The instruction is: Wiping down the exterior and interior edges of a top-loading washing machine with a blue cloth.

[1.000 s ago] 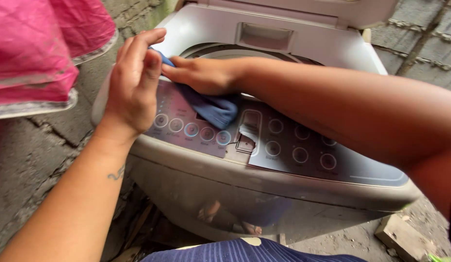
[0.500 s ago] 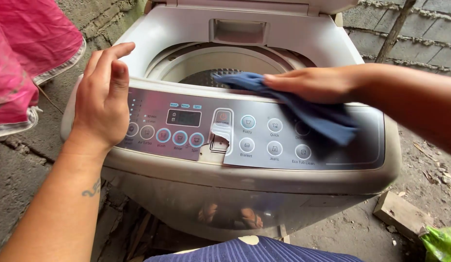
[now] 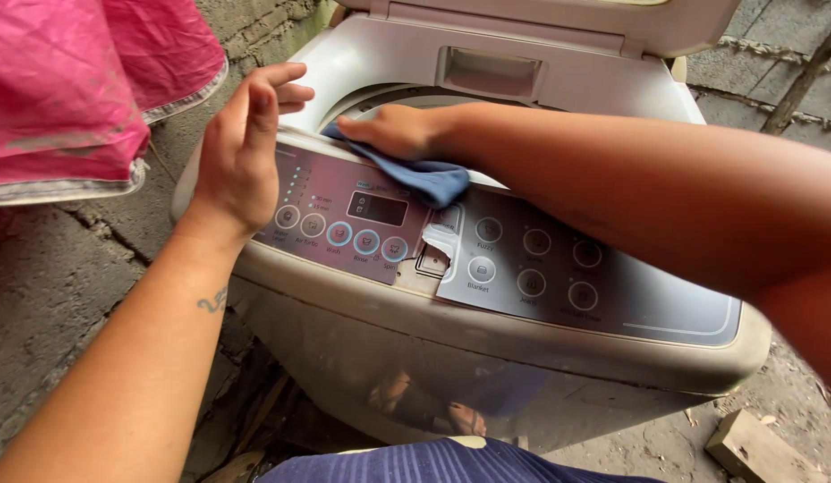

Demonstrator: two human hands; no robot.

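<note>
Only one view here, the head camera looking down. The person stood right up against a top-loading washing machine (image 3: 487,358), grey-silver, with its lid (image 3: 559,18) flipped up at the back and the drum opening partly visible behind the arms.

The right hand (image 3: 393,130) reached across from the right side and lay flat, fingers together, pressing a blue cloth (image 3: 424,179) onto the top edge of the control panel (image 3: 523,259), right where the panel meets the rim of the tub. So it wasn't really gripping, more pinning the cloth down under the palm. A bunch of the cloth stuck out below the hand, draped over the panel just above the little display (image 3: 377,207).

The left hand (image 3: 241,152) was open, fingers spread loosely and pointing up, with the heel of it resting against the left end of the panel near the round buttons (image 3: 339,233). It held nothing. There was a small tattoo on that wrist.

A strip of the panel's plastic film (image 3: 438,246) was peeling up in the middle. Pink fabric (image 3: 76,80) hung at the top left, a brick wall sat behind, and a wood block (image 3: 746,443) lay on the ground at the lower right.
</note>
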